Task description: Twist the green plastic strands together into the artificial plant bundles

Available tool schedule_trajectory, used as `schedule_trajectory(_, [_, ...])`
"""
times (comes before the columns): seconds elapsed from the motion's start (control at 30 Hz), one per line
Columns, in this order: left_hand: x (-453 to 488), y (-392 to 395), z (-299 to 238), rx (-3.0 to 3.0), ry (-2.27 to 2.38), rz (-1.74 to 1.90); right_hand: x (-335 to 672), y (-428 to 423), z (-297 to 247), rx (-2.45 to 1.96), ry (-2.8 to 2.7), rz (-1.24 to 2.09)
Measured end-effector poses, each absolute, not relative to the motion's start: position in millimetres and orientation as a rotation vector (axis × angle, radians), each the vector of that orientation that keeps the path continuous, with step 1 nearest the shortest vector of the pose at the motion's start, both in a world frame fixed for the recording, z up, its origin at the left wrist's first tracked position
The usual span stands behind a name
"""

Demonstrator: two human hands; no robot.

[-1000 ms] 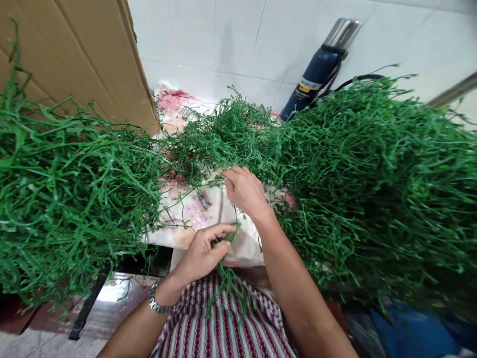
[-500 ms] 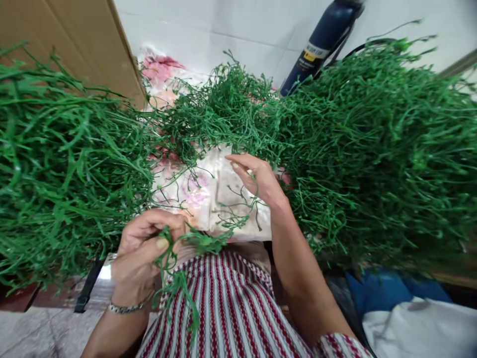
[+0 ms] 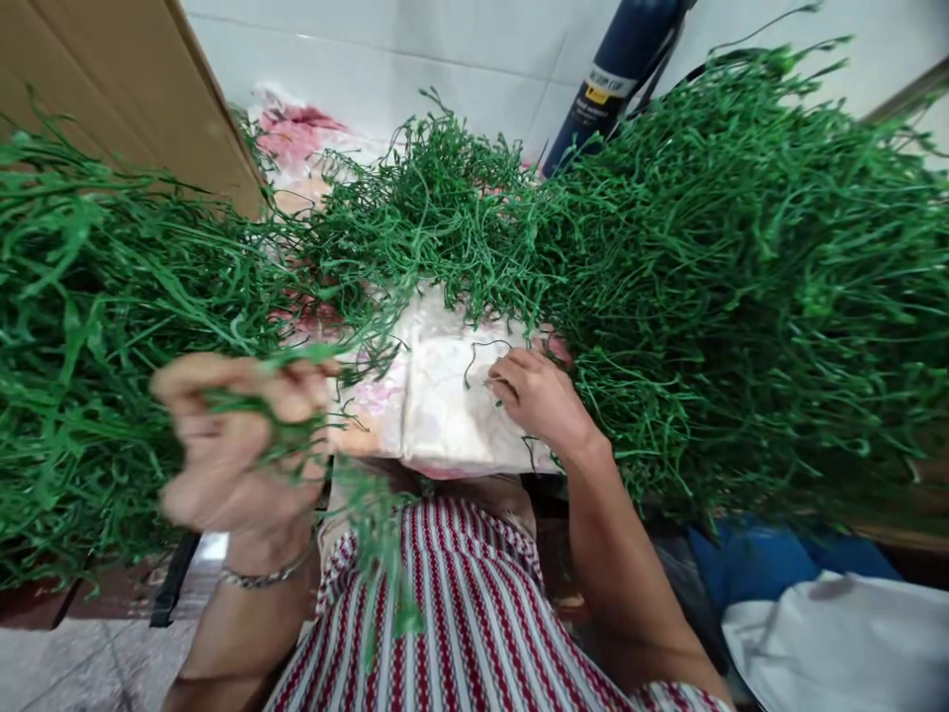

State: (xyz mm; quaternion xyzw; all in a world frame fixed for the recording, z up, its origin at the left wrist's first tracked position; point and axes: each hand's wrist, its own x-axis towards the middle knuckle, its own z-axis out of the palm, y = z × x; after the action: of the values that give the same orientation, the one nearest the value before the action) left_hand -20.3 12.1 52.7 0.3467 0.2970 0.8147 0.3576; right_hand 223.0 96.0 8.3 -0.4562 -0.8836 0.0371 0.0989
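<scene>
My left hand (image 3: pixel 241 425), blurred by motion, is closed around a bunch of thin green stems (image 3: pixel 378 524). Some stems stick out past its fingertips and others hang down over the striped apron. My right hand (image 3: pixel 538 396) rests low over the pale flowered table cover (image 3: pixel 445 415) with its fingers bent together. A thin dark strand (image 3: pixel 483 344) curves beside those fingers; whether they pinch it or another bit is hidden. A large heap of green stems (image 3: pixel 89 297) lies left of my left hand, and another (image 3: pixel 756 297) lies right of my right hand.
A lower band of green stems (image 3: pixel 445 218) spans the back of the table between the heaps. Behind it stand a dark blue bottle-like cylinder (image 3: pixel 600 94) and a cardboard box (image 3: pixel 126 89), near a white tiled wall. White cloth (image 3: pixel 845 643) lies at lower right.
My left hand has risen and moved left with its stems, away from the table's front middle. My right hand has come down towards the table cover, its fingers curling in. The view shifted slightly.
</scene>
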Motion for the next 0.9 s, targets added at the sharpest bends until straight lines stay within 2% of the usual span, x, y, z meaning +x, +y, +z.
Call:
schedule_trajectory(0.17, [24.1, 25.8, 4.6, 0.719, 0.724, 1.680, 214.6, 84.5, 20.4, -1.113, -2.328, 0.412])
schedule_trajectory(0.33, [30.2, 18.7, -19.3, 0.563, 0.866, 1.524, 199.3, 62.7, 34.9, -1.046, -2.262, 0.688])
schedule_trajectory(0.57, [22.5, 15.0, -16.6, 0.569, 0.969, 1.641, 192.4, 42.0, 23.6, -1.173, -2.364, 1.084])
schedule_trajectory(0.8, [27.3, 19.5, -14.6, 0.690, 0.870, 1.780, 190.7, 38.3, 17.4, -1.132, -2.318, 1.068])
schedule_trajectory(0.9, [30.3, 22.9, -13.3, 0.680, 0.819, 1.823, 189.8, 39.2, 13.7, -0.965, -2.307, 1.155])
